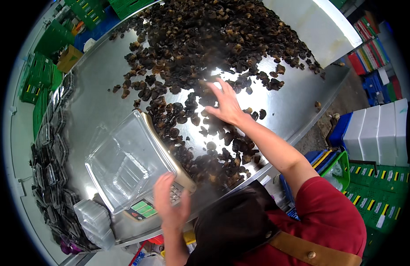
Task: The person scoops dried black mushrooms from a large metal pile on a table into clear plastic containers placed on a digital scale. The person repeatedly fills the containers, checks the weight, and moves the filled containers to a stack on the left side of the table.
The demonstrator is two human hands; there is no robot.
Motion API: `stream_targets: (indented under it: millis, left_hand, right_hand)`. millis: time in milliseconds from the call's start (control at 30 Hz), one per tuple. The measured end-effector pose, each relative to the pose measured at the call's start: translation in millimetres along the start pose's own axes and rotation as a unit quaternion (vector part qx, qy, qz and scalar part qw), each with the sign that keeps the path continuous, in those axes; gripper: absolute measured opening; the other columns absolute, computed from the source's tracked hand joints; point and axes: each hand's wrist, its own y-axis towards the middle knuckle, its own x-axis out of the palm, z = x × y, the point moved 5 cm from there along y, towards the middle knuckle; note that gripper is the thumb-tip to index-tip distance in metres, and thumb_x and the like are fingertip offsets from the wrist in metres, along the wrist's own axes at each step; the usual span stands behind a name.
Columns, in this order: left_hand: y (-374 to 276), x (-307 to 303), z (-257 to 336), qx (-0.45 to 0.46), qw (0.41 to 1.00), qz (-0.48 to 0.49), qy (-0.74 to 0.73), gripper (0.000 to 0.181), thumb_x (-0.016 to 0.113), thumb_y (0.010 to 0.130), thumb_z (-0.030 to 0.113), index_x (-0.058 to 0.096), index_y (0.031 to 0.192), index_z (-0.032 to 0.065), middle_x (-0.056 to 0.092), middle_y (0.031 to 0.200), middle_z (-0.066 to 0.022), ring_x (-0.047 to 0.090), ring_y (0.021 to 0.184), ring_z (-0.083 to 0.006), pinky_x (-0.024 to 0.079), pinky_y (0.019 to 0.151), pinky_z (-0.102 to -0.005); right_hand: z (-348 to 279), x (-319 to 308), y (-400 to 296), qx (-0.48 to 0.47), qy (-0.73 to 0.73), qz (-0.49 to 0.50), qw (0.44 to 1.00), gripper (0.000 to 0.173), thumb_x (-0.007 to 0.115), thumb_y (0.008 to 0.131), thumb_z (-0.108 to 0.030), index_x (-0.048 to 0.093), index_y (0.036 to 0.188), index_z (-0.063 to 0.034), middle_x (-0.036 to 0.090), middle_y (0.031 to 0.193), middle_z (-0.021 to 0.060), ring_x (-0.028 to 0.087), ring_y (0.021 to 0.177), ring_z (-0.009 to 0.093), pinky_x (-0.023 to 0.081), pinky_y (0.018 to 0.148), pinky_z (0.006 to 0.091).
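Dark wood ear mushrooms form a large pile at the back of a steel table, with looser pieces spread towards me. My right hand is over the loose pieces with thumb and fingers apart; nothing shows in its grasp. On a digital weighing scale rests an open clear plastic clamshell container, with no mushrooms visible inside. My left hand, blurred by motion, hovers near the scale's keypad and the container's near corner, its fingers spread. Part of the keypad is hidden behind it.
Filled clear boxes are stacked along the table's left edge. Nested empty clear containers stand at the front left. A white bin lies tilted behind the pile. Right of the table are white foam boxes and green crates.
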Motion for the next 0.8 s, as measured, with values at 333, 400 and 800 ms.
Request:
stream_targets:
  millis: [333,400,800]
  left_hand:
    - [57,137,-15,-0.085,0.99,-0.097,-0.065,0.042,0.069,0.083,0.005,0.058,0.122,-0.001,0.06,0.122,-0.0209,0.056,0.116,-0.0398,0.046,0.1,-0.0453]
    - [52,149,-25,-0.101,0.988,-0.11,-0.05,0.043,0.069,0.083,0.004,0.057,0.124,-0.0005,0.06,0.123,-0.0206,0.055,0.116,-0.0394,0.046,0.099,-0.0451]
    - [60,201,-8,-0.104,0.989,-0.105,0.008,0.086,0.08,0.073,0.006,0.034,0.147,-0.0012,0.032,0.152,-0.0254,0.03,0.141,-0.0449,0.025,0.117,-0.0525]
  right_hand:
    - [-28,15,-41,-0.206,0.14,-0.055,0.967,0.026,0.067,0.075,-0.001,0.061,0.098,-0.0113,0.06,0.104,0.0045,0.059,0.099,0.03,0.051,0.082,0.039]
    - [-24,-1,-57,-0.22,0.151,-0.071,0.961,0.028,0.069,0.075,0.0,0.063,0.1,-0.0108,0.058,0.112,0.0055,0.055,0.11,0.029,0.047,0.09,0.042]
    - [27,-4,140,-0.179,0.088,-0.005,0.98,0.07,0.073,0.081,-0.041,0.048,0.14,-0.0133,0.042,0.147,0.0206,0.041,0.135,0.041,0.035,0.111,0.0535]
